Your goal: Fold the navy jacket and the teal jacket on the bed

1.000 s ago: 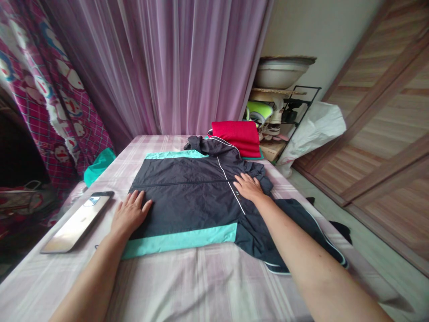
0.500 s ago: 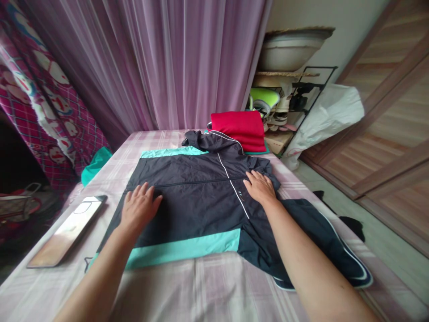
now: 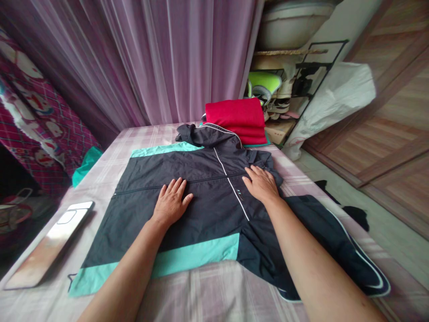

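Dark zip-front jacket with mint-green side panels and white piping (image 3: 201, 205): spread on the pink-and-white plaid cloth (image 3: 214, 295), its collar touching the folded red fabric (image 3: 234, 118). Left hand (image 3: 171, 202): open, palm down on the jacket's body, at the zip. Right hand (image 3: 262, 183): open, laid near the collar end, grasping nothing. Smartphone (image 3: 50, 246): flat, beside the hem.

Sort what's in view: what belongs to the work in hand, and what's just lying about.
In the work:
dark zip-up jacket with teal panels, spread out
left hand and right hand, both palm down on it
pale plaid cloth beneath

Apparently just lying about:
shiny rectangular phone
folded red fabric by the collar
crumpled white plastic bag
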{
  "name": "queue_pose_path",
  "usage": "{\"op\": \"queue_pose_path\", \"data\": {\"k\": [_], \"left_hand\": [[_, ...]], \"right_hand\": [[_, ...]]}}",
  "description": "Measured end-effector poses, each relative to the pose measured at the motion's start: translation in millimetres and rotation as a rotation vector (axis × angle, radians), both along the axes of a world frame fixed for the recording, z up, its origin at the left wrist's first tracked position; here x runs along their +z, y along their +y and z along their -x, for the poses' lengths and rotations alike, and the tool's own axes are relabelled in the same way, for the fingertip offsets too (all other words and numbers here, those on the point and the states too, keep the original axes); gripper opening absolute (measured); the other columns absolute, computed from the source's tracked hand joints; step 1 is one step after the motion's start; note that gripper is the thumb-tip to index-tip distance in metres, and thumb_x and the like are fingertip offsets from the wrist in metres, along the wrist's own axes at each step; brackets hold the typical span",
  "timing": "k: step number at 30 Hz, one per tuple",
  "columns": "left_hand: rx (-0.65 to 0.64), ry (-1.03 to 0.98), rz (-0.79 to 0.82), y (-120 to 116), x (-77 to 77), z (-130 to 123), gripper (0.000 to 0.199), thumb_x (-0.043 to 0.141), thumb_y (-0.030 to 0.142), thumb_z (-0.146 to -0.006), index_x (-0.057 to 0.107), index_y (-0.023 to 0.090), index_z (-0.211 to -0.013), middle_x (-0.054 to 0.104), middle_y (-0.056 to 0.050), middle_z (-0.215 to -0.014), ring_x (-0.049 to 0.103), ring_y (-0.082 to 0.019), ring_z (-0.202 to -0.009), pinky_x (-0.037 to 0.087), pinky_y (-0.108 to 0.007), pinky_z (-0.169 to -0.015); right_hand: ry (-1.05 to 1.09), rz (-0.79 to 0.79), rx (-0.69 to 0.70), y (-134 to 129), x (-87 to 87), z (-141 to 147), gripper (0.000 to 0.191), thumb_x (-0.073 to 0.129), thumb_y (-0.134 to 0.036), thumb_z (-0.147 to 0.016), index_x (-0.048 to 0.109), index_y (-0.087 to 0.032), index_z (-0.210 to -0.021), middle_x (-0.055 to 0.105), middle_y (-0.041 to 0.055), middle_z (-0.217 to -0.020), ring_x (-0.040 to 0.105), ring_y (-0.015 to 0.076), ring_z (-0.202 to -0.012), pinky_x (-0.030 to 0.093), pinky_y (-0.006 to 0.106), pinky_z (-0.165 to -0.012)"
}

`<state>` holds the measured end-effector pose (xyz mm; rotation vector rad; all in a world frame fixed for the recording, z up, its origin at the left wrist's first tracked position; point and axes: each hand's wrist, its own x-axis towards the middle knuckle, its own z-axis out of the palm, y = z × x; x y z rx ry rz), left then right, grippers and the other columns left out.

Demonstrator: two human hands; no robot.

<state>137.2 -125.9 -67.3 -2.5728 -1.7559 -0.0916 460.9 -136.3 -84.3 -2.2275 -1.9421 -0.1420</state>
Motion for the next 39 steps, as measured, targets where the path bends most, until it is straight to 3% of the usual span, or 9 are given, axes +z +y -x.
{"op": "queue_pose_path", "data": {"k": [4, 9, 11, 13, 15, 18, 23, 32, 39], "left_hand": [[0.006, 0.023, -0.023, -2.1, 1.2, -0.9, 0.063, 0.033, 0.051, -0.101, 0.039, 0.016, -0.153, 0.037, -0.010, -0.160, 0.030, -0.028, -0.150, 0.028, -0.052, -0.122], [0.013, 0.033, -0.016, -3.4, 4.1, -4.9, 0.064, 0.036, 0.051, -0.100, 0.040, 0.015, -0.153, 0.038, -0.010, -0.160, 0.030, -0.029, -0.150, 0.028, -0.052, -0.122], [0.019, 0.031, -0.015, -3.6, 4.7, -5.3, 0.064, 0.036, 0.052, -0.100, 0.040, 0.016, -0.153, 0.038, -0.010, -0.160, 0.031, -0.029, -0.150, 0.028, -0.052, -0.122], [0.021, 0.024, -0.018, -3.7, 4.7, -5.4, 0.064, 0.037, 0.052, -0.099, 0.041, 0.016, -0.152, 0.039, -0.010, -0.159, 0.031, -0.030, -0.150, 0.028, -0.052, -0.122], [0.020, 0.015, -0.020, -4.0, 4.3, -5.3, 0.064, 0.037, 0.052, -0.099, 0.042, 0.016, -0.152, 0.040, -0.010, -0.159, 0.032, -0.030, -0.149, 0.029, -0.053, -0.121], [0.018, 0.007, -0.010, -4.9, 3.2, -5.4, 0.064, 0.036, 0.053, -0.100, 0.041, 0.016, -0.152, 0.039, -0.010, -0.159, 0.032, -0.029, -0.149, 0.028, -0.053, -0.122], [0.029, -0.006, 0.006, -5.8, 0.8, -4.2, 0.065, 0.034, 0.056, -0.100, 0.039, 0.019, -0.153, 0.038, -0.007, -0.160, 0.031, -0.027, -0.150, 0.027, -0.052, -0.123], [0.025, -0.048, -0.051, -4.2, -8.8, 4.8, 0.066, 0.035, 0.057, -0.099, 0.040, 0.019, -0.153, 0.040, -0.008, -0.159, 0.034, -0.025, -0.149, 0.031, -0.047, -0.121], [0.391, 0.030, 0.043, 20.0, 3.9, 60.9, 0.063, 0.032, 0.050, -0.101, 0.038, 0.016, -0.154, 0.036, -0.012, -0.160, 0.031, -0.028, -0.150, 0.027, -0.052, -0.122]], "right_hand": [[0.015, 0.024, -0.019, -0.5, 9.1, 1.2, 0.050, 0.041, -0.035, -0.099, 0.054, -0.018, -0.144, 0.049, 0.0124, -0.153, 0.043, 0.0261, -0.141, 0.031, 0.044, -0.115], [0.086, 0.247, -0.104, 27.2, 58.1, 11.9, 0.042, 0.051, -0.041, -0.094, 0.069, -0.022, -0.126, 0.066, 0.0118, -0.133, 0.061, 0.0295, -0.120, 0.047, 0.040, -0.098], [0.130, 0.178, -0.102, 44.0, 75.2, 24.3, 0.037, 0.049, -0.040, -0.094, 0.074, -0.022, -0.114, 0.073, 0.0114, -0.119, 0.066, 0.0283, -0.111, 0.049, 0.037, -0.091], [0.193, 0.041, -0.052, 57.1, 79.3, 41.5, 0.036, 0.045, -0.035, -0.096, 0.075, -0.023, -0.110, 0.076, 0.0098, -0.112, 0.068, 0.0259, -0.106, 0.049, 0.034, -0.088], [0.266, -0.070, 0.027, 63.4, 68.0, 59.8, 0.035, 0.043, -0.031, -0.097, 0.075, -0.024, -0.110, 0.076, 0.0073, -0.112, 0.069, 0.0231, -0.104, 0.049, 0.031, -0.088], [0.335, -0.160, 0.168, 62.3, 34.1, 79.0, 0.031, 0.048, -0.024, -0.094, 0.075, -0.023, -0.110, 0.075, 0.0056, -0.116, 0.068, 0.0209, -0.107, 0.049, 0.029, -0.094], [0.436, -0.250, 0.297, 64.9, -5.1, 76.8, 0.029, 0.050, -0.021, -0.089, 0.078, -0.022, -0.101, 0.077, 0.0062, -0.112, 0.069, 0.0219, -0.106, 0.050, 0.032, -0.098], [0.636, -0.308, 0.179, 76.7, -7.8, 53.7, 0.031, 0.049, -0.029, -0.086, 0.079, -0.025, -0.093, 0.078, 0.0057, -0.104, 0.072, 0.0216, -0.097, 0.055, 0.032, -0.091], [0.738, -0.253, 0.041, 76.8, -2.6, 48.3, 0.035, 0.050, -0.037, -0.084, 0.080, -0.025, -0.096, 0.080, 0.0060, -0.096, 0.073, 0.0217, -0.083, 0.056, 0.031, -0.080]]}}
